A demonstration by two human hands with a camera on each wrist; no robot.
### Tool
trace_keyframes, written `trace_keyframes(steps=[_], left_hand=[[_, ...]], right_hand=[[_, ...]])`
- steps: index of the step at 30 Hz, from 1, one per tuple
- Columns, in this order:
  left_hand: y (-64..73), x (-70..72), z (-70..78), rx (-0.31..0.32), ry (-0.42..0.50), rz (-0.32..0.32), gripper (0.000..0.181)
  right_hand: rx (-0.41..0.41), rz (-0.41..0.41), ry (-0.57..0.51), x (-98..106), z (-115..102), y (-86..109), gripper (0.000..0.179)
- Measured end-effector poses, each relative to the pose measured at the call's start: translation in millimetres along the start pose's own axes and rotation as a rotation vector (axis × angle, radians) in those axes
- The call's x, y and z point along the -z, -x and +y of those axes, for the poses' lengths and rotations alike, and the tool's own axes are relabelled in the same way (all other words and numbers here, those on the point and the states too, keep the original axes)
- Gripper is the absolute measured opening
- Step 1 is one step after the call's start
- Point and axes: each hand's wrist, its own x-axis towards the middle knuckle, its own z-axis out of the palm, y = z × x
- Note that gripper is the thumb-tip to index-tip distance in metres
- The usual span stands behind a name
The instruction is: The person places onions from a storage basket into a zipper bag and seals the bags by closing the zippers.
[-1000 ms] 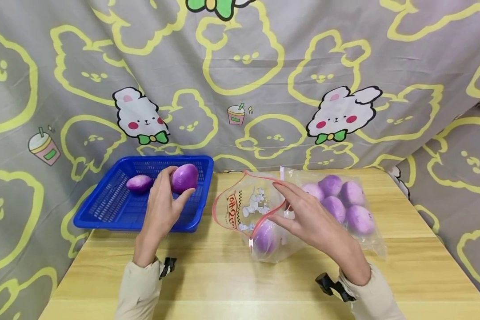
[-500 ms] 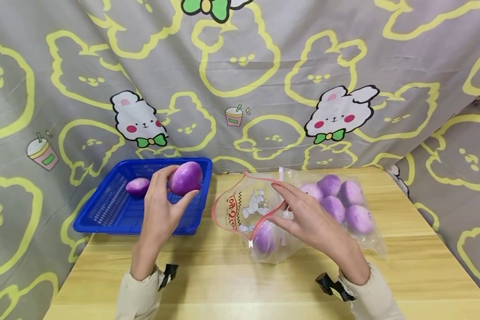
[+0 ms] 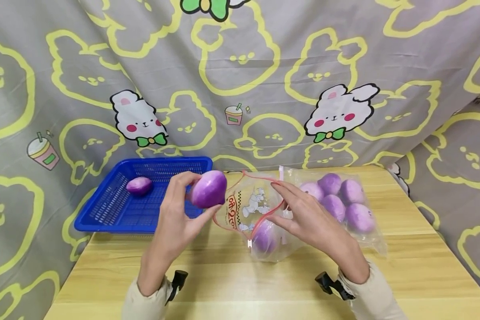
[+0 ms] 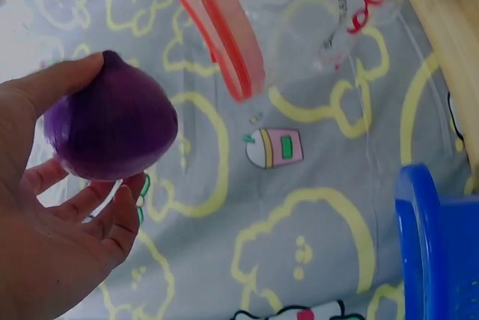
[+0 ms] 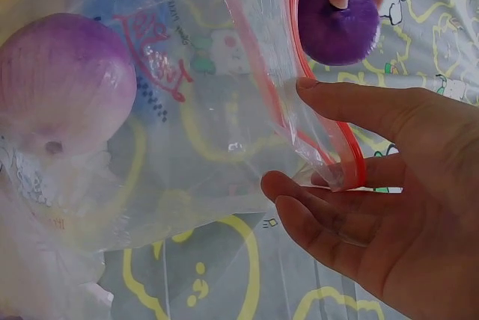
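My left hand (image 3: pixel 176 220) holds a purple onion (image 3: pixel 210 189) between thumb and fingers, above the table between basket and bag. Its pointed tip shows by the thumb in the left wrist view. My right hand (image 3: pixel 310 213) holds the red-edged mouth of a clear zip bag (image 5: pixel 217 103) apart, its rim between thumb and fingers. This bag lies with its mouth facing left and has one onion (image 3: pixel 266 240) inside. In the right wrist view, the held onion (image 5: pixel 340 25) shows just beyond the bag's mouth.
A blue plastic basket (image 3: pixel 84 225) stands at the left with one onion (image 3: pixel 139 186) in it. To the right, another clear bag (image 3: pixel 378 240) holds several onions (image 3: pixel 352 191). A patterned grey curtain (image 3: pixel 264 102) hangs behind the wooden table (image 3: pixel 296 289).
The left hand has carried its onion from over the basket rightward, close to the bag's mouth. The right hand and the bag have stayed nearly still.
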Motion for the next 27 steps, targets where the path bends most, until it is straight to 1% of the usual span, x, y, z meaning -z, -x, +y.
trace_keyframes(steps=[4,9,13,17,19,23,27], left_hand=[[3.2,-4.0,6.4,-0.012,-0.005,-0.035,0.071],[7.1,-9.3,11.6,-0.035,-0.019,-0.091,0.069],[8.8,-15.0,13.6,-0.094,-0.057,-0.138,0.066],[9.5,-21.9,14.0,-0.152,-0.073,-0.166,0.065],[10.1,-25.0,14.7,-0.156,-0.074,-0.189,0.066],[11.4,-29.9,16.5,-0.150,-0.112,-0.230,0.068],[12.1,-33.2,16.4,-0.156,-0.163,-0.248,0.063]], right_hand=[[-0.004,-0.001,0.002,-1,-2,-0.1,0.075],[0.001,-0.003,0.008,-2,-4,-0.5,0.075],[0.001,-0.006,0.014,-1,-5,-0.5,0.075],[0.005,-0.003,0.015,0,-6,0.2,0.075],[0.009,0.001,0.016,1,-6,0.6,0.075],[0.026,0.011,0.016,3,-8,1.4,0.073],[0.052,0.027,0.018,5,-12,2.6,0.073]])
